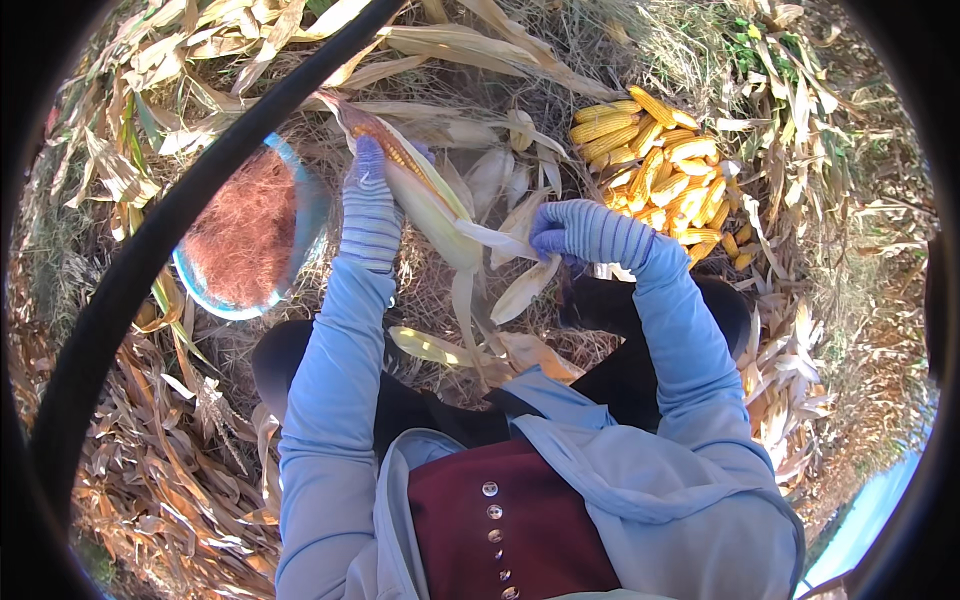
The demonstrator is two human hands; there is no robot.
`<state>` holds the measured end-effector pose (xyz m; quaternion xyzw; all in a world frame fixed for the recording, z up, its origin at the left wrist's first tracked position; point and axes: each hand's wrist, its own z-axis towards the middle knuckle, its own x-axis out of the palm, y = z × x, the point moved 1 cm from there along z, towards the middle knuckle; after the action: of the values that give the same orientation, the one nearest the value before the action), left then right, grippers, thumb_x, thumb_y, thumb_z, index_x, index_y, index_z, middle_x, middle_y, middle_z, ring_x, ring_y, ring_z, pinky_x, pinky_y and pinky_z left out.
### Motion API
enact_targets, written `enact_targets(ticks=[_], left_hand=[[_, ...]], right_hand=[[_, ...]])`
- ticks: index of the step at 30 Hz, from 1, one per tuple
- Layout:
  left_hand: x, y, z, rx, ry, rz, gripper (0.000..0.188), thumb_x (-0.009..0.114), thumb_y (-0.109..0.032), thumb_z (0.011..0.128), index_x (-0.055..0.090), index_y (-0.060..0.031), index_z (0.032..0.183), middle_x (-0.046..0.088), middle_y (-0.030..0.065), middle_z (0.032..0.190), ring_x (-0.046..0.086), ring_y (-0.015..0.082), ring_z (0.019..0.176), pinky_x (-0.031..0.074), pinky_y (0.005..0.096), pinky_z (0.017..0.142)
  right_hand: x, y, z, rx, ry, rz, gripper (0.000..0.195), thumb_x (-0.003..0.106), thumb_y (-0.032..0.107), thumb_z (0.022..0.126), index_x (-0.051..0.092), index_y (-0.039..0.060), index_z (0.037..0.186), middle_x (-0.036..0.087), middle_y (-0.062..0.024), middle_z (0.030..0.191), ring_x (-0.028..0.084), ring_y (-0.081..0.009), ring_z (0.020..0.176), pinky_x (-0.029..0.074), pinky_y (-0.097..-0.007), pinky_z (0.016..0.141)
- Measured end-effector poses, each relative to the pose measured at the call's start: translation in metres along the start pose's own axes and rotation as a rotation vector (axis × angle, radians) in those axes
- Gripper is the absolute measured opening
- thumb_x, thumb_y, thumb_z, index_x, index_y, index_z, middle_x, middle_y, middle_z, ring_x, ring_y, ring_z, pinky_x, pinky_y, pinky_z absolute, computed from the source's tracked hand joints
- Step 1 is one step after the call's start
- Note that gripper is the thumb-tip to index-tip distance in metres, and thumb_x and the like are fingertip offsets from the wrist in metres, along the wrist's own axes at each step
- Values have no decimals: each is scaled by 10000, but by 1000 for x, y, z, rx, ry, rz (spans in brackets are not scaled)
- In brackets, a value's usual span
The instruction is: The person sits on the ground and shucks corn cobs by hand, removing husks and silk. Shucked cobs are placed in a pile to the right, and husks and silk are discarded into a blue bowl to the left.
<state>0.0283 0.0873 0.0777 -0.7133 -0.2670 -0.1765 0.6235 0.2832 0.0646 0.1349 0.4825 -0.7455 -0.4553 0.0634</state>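
My left hand, in a striped knit glove, is closed around the upper part of an ear of corn. The husk is parted along one side, so a strip of orange-yellow kernels shows. Pale green husk still wraps the lower end, and a loose leaf hangs from it. In a matching glove, my right hand grips a strip of pale husk pulled out to the right from the ear's base. Its fingertips are partly hidden behind the hand.
To the right lies a heap of husked yellow corn ears. A blue-rimmed container full of reddish corn silk stands at the left. Dry husks and straw cover the ground. A dark curved bar crosses the view's left side.
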Motion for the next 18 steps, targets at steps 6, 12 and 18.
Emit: enact_targets(ticks=[6, 12, 18], left_hand=[[17, 25, -14, -145, 88, -34, 650, 580, -521, 725, 445, 14, 1070, 571, 157, 890, 583, 257, 781, 502, 369, 705], [10, 47, -5, -238, 218, -19, 969, 476, -780, 539, 439, 35, 1062, 538, 198, 931, 550, 311, 852, 473, 428, 759], [28, 20, -2, -47, 172, -192, 1032, 472, -795, 496, 385, 7, 1139, 493, 170, 1055, 498, 289, 978, 413, 426, 866]], right_hand=[[-1, 12, 31, -178, -285, -24, 407, 604, 260, 785, 502, 14, 1093, 571, -68, 977, 522, -147, 904, 416, -262, 814], [43, 18, 42, -362, 16, 414, 671, 657, 301, 724, 353, 1, 1242, 498, -122, 1139, 432, -162, 1056, 323, -264, 921], [37, 27, 42, -254, -211, 206, 602, 692, 293, 668, 451, -23, 1121, 573, -152, 960, 532, -217, 899, 400, -297, 823]])
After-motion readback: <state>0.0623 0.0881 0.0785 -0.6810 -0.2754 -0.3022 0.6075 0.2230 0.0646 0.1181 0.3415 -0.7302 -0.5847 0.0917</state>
